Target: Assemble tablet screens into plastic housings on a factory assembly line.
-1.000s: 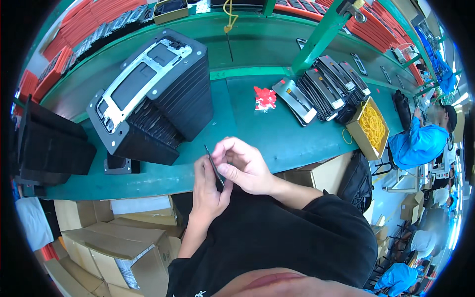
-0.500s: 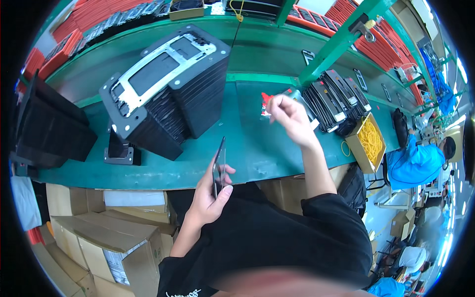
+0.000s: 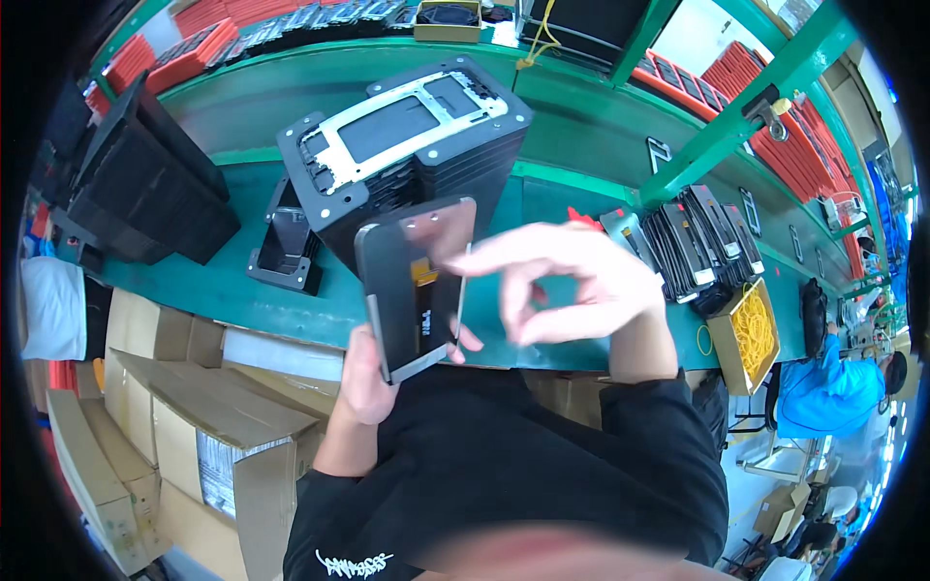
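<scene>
A flat dark phone screen panel point(image 3: 395, 290) with a gold and black flex cable on its back stands tilted up in my left hand point(image 3: 363, 380). The left thumb and fingers grip its lower end from both sides. My right hand point(image 3: 586, 286), slightly blurred, hovers at the panel's right edge. Its index finger reaches over the panel's upper part, the thumb is held apart, and nothing shows between them; I cannot tell whether the fingertip touches. Behind the panel rises a stack of black trays point(image 3: 475, 160), topped by a silver phone frame point(image 3: 334, 155).
Further black trays point(image 3: 145, 184) stand at left, beside a small black tray point(image 3: 289, 242). To the right are dark panels in rows point(image 3: 683, 252) and a box of yellow rubber bands point(image 3: 751, 334). Cardboard boxes point(image 3: 208, 387) sit below the green bench point(image 3: 528, 198). A person in blue point(image 3: 823, 392) works far right.
The panel has turned from edge-on to show its broad back. My right hand has come down and left from beside the dark panels to the held panel. The view has shifted.
</scene>
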Available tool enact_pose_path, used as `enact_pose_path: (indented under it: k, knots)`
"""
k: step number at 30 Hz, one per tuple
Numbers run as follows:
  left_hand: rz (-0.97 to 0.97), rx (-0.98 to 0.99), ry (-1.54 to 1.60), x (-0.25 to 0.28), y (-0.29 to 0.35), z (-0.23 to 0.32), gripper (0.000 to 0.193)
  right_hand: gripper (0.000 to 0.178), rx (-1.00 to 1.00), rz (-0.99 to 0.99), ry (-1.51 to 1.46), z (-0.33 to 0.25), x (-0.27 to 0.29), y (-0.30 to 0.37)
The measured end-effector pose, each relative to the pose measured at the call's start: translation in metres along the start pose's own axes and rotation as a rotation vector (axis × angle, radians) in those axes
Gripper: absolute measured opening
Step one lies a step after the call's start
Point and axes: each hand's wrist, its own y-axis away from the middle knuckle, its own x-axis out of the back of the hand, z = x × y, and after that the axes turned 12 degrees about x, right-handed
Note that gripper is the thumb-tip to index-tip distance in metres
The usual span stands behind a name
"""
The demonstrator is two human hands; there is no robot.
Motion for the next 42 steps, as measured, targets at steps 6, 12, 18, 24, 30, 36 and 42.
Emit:
enact_pose_path:
  k: [6,12,18,24,30,36,42]
  knots:
    - [0.335,-0.242,-0.069,-0.011,0.011,0.040,0.090,0.053,-0.060,-0.535,-0.076,0.014,0.011,-0.059]
    - [0.321,-0.463,-0.127,-0.021,-0.002,0.086,0.091,0.034,0.331,-0.313,0.314,0.006,0.035,-0.058]
    - [0.597,-0.561,-0.942,0.000,-0.042,0.149,0.076,0.020,0.240,0.373,0.719,0.005,0.074,-0.040]
    - [0.567,-0.344,-1.165,0.006,-0.097,0.151,0.063,0.020,0.237,0.659,0.770,0.028,0.100,-0.036]
    - [0.576,-0.193,-1.340,0.000,-0.110,0.154,0.060,0.028,0.133,0.610,0.805,0.043,0.110,-0.034]
    - [0.568,-0.275,-1.509,0.001,-0.120,0.153,0.070,0.045,-0.034,0.598,0.527,0.056,0.108,-0.039]
    - [0.570,-0.304,-1.575,-0.004,-0.114,0.154,0.075,0.062,-0.118,0.351,0.455,0.066,0.116,-0.039]
